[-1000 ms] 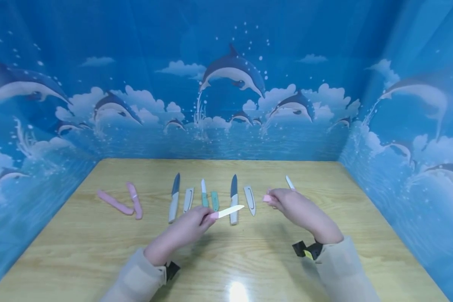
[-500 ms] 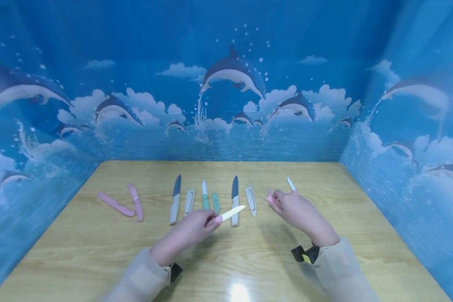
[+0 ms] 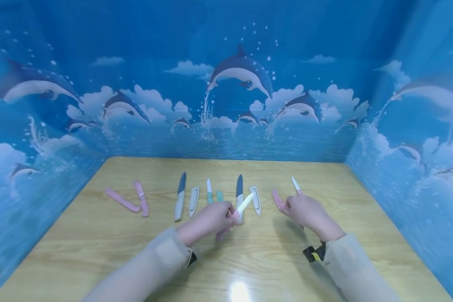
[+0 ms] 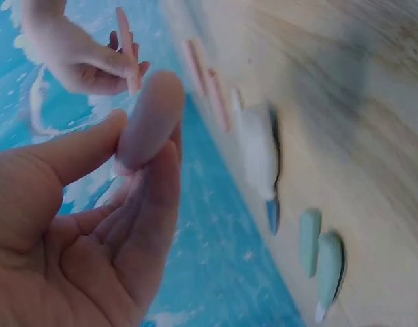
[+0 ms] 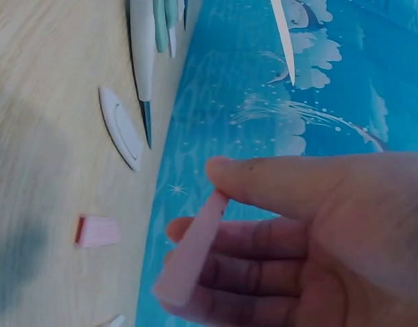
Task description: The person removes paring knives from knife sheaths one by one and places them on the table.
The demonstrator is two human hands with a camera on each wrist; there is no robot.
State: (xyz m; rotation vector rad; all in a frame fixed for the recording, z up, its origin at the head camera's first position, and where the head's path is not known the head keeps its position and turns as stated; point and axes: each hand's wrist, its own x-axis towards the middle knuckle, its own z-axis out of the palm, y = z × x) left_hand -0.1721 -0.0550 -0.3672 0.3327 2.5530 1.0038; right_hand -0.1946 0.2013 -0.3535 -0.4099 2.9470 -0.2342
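Observation:
My left hand (image 3: 215, 216) pinches a pink-handled paring knife (image 3: 245, 203) over the table, its pale blade slanting away to the right. In the left wrist view the rounded end of its handle (image 4: 153, 122) shows between thumb and fingers. My right hand (image 3: 308, 212) holds a pink knife sheath (image 3: 278, 199) between thumb and fingers, also seen in the right wrist view as a slim pink sheath (image 5: 194, 255). The sheath and blade are apart. Beyond the right hand lies another knife, its white blade (image 3: 295, 184) showing and its handle mostly hidden.
Across the table (image 3: 260, 268) lie a grey-handled knife (image 3: 180, 199), a grey sheath (image 3: 194, 202), a green-handled knife (image 3: 209, 193), a green sheath (image 3: 219, 196), another grey-handled knife (image 3: 239, 188) and its sheath (image 3: 255, 201). Two pink sheathed-looking knives (image 3: 122, 200) (image 3: 141, 199) lie left.
The left hand has moved right with the knife, whose blade now points more steeply away. The sheath in the right hand has turned and shows more of its length. The head view has shifted slightly.

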